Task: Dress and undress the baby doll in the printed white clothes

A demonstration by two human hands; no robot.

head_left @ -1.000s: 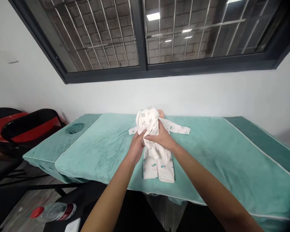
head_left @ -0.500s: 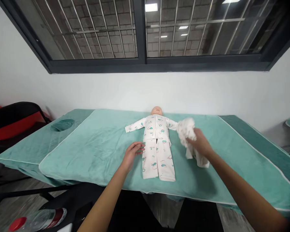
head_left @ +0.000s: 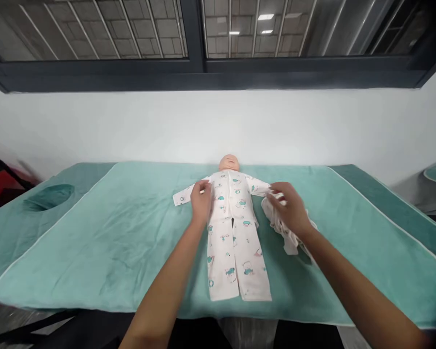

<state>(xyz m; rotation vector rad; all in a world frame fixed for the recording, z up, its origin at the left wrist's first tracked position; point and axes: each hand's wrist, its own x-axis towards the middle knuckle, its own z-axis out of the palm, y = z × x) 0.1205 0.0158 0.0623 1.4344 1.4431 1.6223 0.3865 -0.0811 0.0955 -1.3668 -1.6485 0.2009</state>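
Observation:
A doll lies on its back with its head toward the wall. It wears a white long-sleeved top and white trousers printed with small green figures. My left hand hovers by the top's left shoulder, fingers loosely curved with nothing seen between them. Near the cuff of the sleeve on the right is my right hand, thumb and fingers apart. Below that hand rests a crumpled white cloth garment, partly covered by the hand and forearm.
A green padded bed with white piping carries the doll and stands against the white wall. A round recess shows in its left end. A red and black chair sits at far left. Above is a dark-framed barred window.
My right hand carried the crumpled garment off the doll to the right, let it go on the bed, and moved to the sleeve. My left hand rose to the doll's shoulder. The view shifted.

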